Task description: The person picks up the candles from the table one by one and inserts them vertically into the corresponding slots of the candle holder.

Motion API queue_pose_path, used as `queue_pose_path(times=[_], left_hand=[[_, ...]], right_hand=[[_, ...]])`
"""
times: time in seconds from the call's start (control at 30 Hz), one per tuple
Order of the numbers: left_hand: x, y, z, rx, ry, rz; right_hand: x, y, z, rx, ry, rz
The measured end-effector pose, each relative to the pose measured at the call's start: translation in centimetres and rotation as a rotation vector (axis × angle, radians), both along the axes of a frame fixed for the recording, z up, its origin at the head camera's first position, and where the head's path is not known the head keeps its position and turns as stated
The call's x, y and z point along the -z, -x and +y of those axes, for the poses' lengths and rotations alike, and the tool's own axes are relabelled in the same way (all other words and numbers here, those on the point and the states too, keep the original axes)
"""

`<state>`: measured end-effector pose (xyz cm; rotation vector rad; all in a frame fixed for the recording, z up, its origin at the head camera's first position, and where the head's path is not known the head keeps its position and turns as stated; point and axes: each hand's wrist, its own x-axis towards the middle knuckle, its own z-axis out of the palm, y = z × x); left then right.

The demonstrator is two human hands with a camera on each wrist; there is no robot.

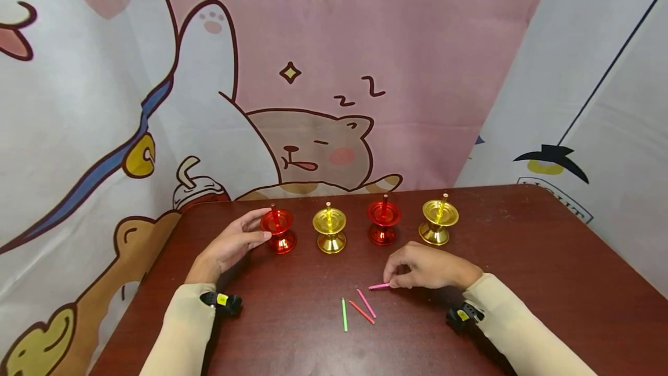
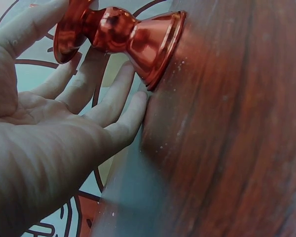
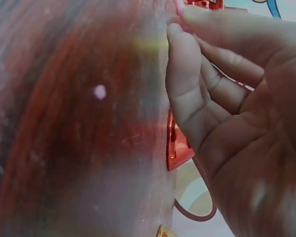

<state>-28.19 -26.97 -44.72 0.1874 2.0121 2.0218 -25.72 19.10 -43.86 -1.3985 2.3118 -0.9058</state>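
My left hand (image 1: 229, 248) holds the leftmost red candle holder (image 1: 282, 241) lightly, thumb and fingers at the rim of its dish. In the left wrist view the lower fingers spread beside the flared base of this red holder (image 2: 153, 44), which stands on the table. My right hand (image 1: 430, 266) pinches a thin pink candle (image 1: 379, 286) between thumb and fingertips, low over the table in front of the right-hand holders. A green candle (image 1: 344, 314), a red candle (image 1: 362, 312) and another pink candle (image 1: 366, 303) lie loose to the left of that hand.
Right of the held holder stand a gold holder (image 1: 331, 241), a red holder (image 1: 382, 233) and another gold holder (image 1: 435, 233), all in a row. Each holder has a short upright peg in its dish. A printed cloth (image 1: 433, 74) hangs behind the brown table (image 1: 292, 341).
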Motion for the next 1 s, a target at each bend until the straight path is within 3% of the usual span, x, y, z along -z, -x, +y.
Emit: queue_pose_path(times=[0.27, 0.57, 0.8, 1.0], left_hand=[[0.1, 0.1, -0.1, -0.011, 0.002, 0.000], [0.1, 0.3, -0.2, -0.004, -0.001, 0.003], [0.2, 0.2, -0.2, -0.004, -0.015, 0.001], [0.2, 0.2, 0.0, 0.008, -0.026, 0.019]], right_hand=[[-0.4, 0.0, -0.2, 0.005, 0.049, 0.036], [-0.8, 0.3, -1.5, 0.146, 0.116, 0.196], [-1.9, 0.9, -3.9, 0.231, 0.220, 0.162], [-3.2, 1.4, -6.4, 0.255, 0.322, 0.210]])
